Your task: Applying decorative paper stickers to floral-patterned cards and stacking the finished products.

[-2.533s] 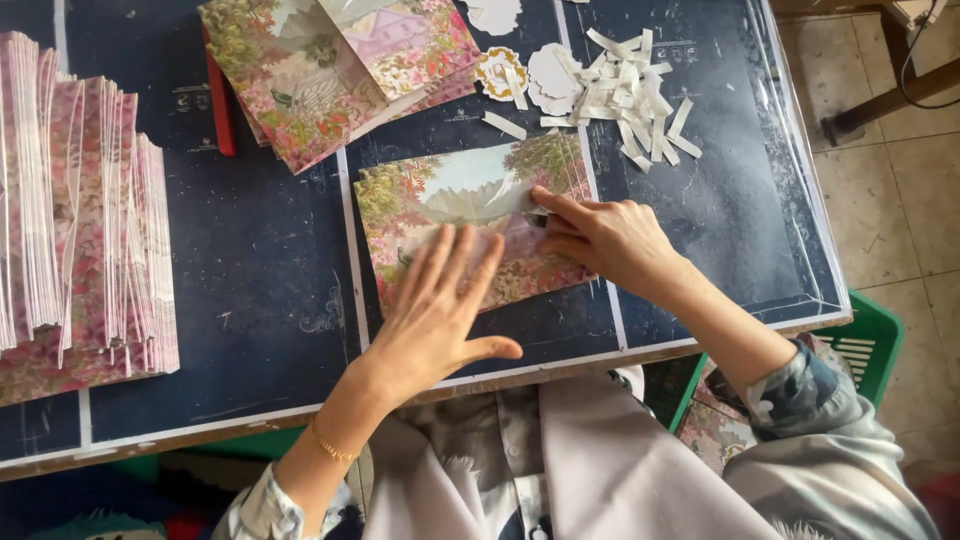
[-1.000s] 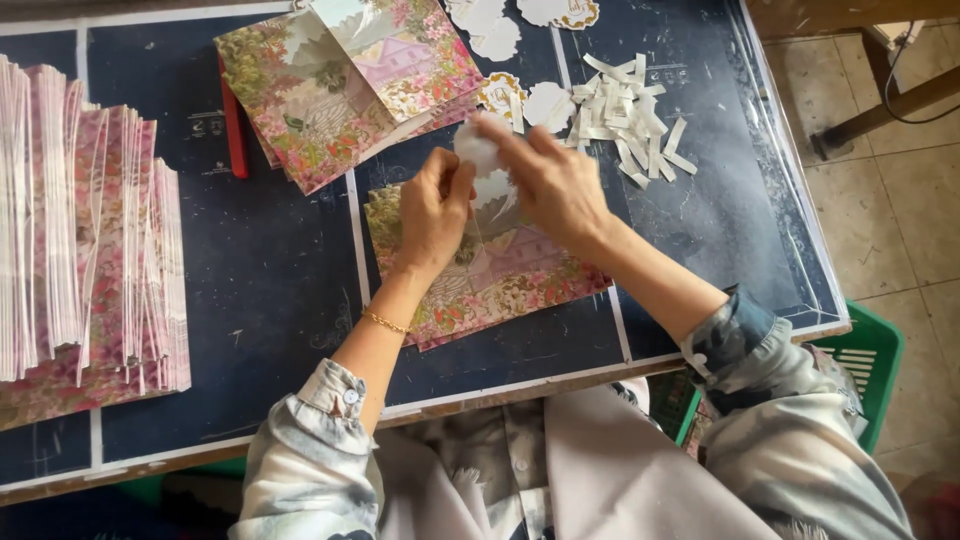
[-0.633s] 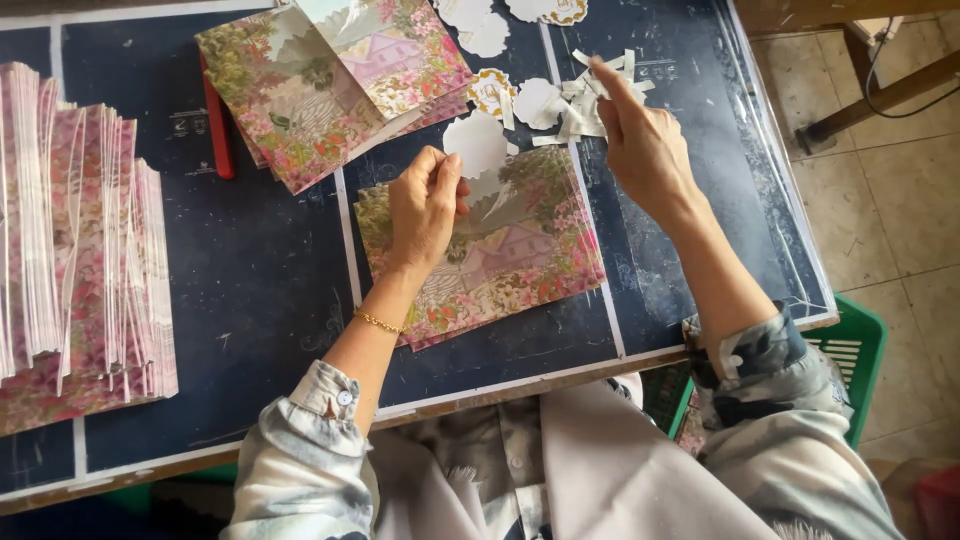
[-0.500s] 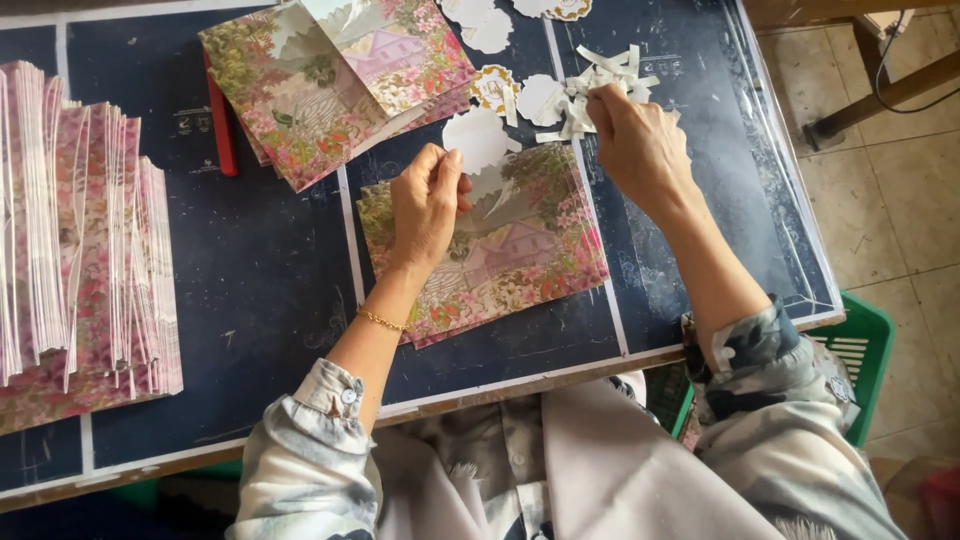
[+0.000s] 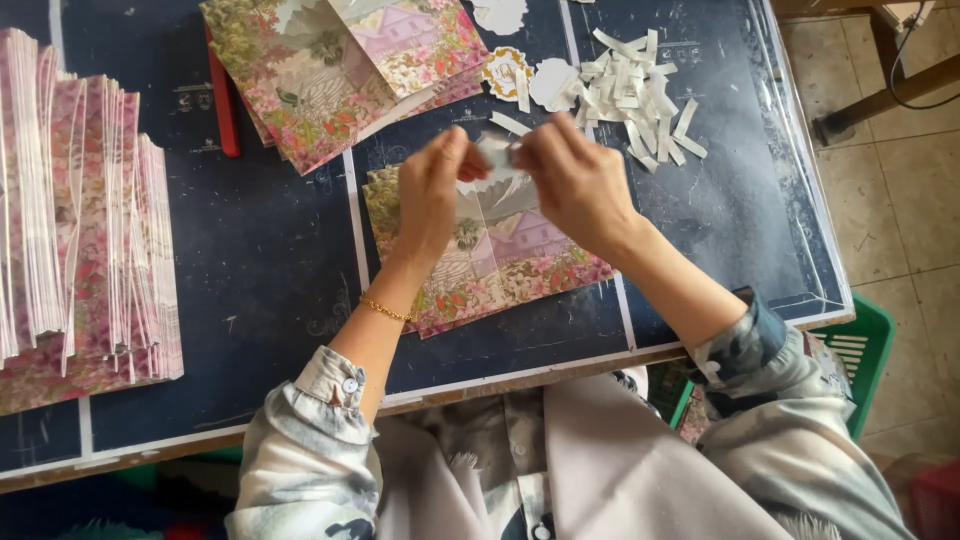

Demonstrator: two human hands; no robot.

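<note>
My left hand (image 5: 432, 190) and my right hand (image 5: 572, 178) meet above a floral printed card (image 5: 500, 255) that lies flat on the dark blue table (image 5: 270, 270). Both pinch a small white paper piece (image 5: 497, 153) between their fingertips. The piece is blurred, so its shape is unclear. A pile of white paper strips (image 5: 640, 95) lies just beyond my right hand, with two white cut-out shapes (image 5: 553, 83) beside it.
A stack of floral cards (image 5: 340, 70) lies at the back centre, with a red pen-like object (image 5: 222, 100) next to it. A tall row of cards (image 5: 80, 230) stands on edge at the left. A green basket (image 5: 860, 360) sits below the table's right corner.
My right hand came back from the strip pile to the middle. It now joins my left hand on the white paper piece, held lower over the card.
</note>
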